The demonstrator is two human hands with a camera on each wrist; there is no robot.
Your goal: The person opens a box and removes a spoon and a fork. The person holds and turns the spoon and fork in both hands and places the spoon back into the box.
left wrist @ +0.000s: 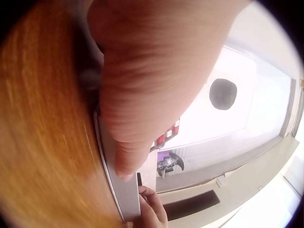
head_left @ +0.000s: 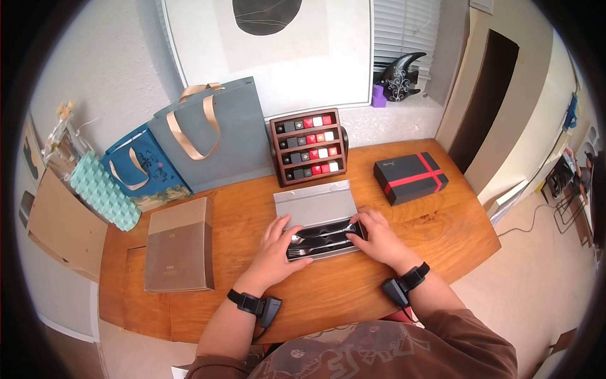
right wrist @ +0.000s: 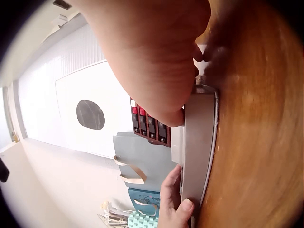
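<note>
An open grey cutlery box (head_left: 314,206) lies in the middle of the wooden table (head_left: 404,240), its lid tipped back. A spoon (head_left: 323,234) and a fork (head_left: 315,249) lie in its black insert. My left hand (head_left: 278,246) holds the box's left end, fingers over the top and thumb along the front wall. My right hand (head_left: 379,237) holds the right end the same way. The left wrist view has my left hand (left wrist: 142,85) against the box wall (left wrist: 121,190). In the right wrist view my right hand (right wrist: 152,61) is on the box (right wrist: 197,142), and my left hand (right wrist: 173,199) grips the far end.
A flat brown box (head_left: 180,252) lies at the left. A grey gift bag (head_left: 214,136) and a blue gift bag (head_left: 145,167) stand behind, beside a teal roller (head_left: 104,189). A wooden rack of small cubes (head_left: 309,146) stands behind the cutlery box. A black red-ribboned box (head_left: 410,177) sits at right.
</note>
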